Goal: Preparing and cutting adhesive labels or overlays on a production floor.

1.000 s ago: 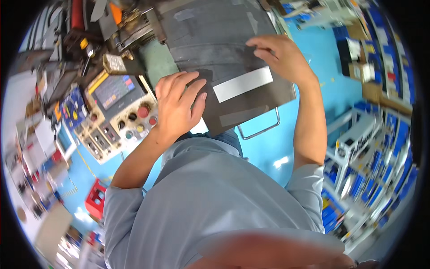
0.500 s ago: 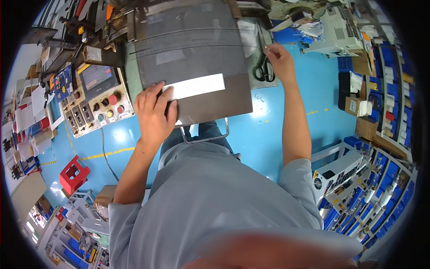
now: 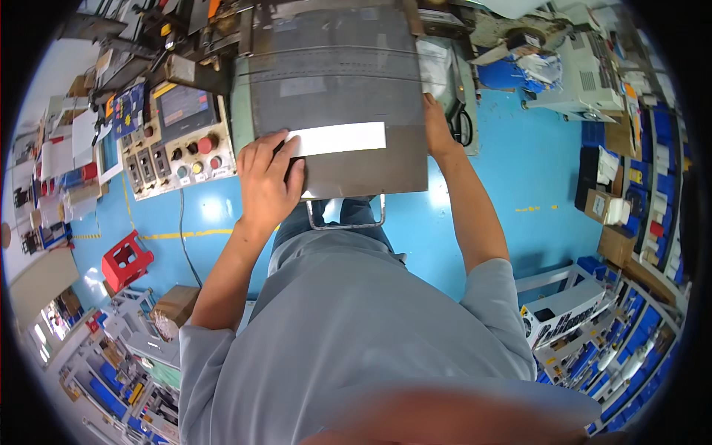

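A blank white strip (image 3: 345, 138) lies across the dark grey plate (image 3: 356, 174) in front of me, near its front edge. My left hand (image 3: 268, 178) rests at the plate's left side, thumb apart, its fingertips on the strip's left end. At the plate's right edge is my right hand (image 3: 439, 130); its fingers are mostly hidden, so what they hold, if anything, does not show. Just beyond that hand, black-handled scissors (image 3: 463, 126) lie on a pale green surface. A crumpled white sheet (image 3: 436, 65) lies beside the plate, above the right hand.
Left of the plate stands a control panel (image 3: 172, 159) with a screen and coloured buttons. A metal bar handle (image 3: 347, 226) sticks out below the plate's front edge. A red stool (image 3: 126, 261) stands on the blue floor. Shelves with blue bins (image 3: 661, 182) line the right side.
My right hand has come left and down, from near the scissors to the plate's right edge. The left hand stays at the strip's left end. The whole view has shifted slightly.
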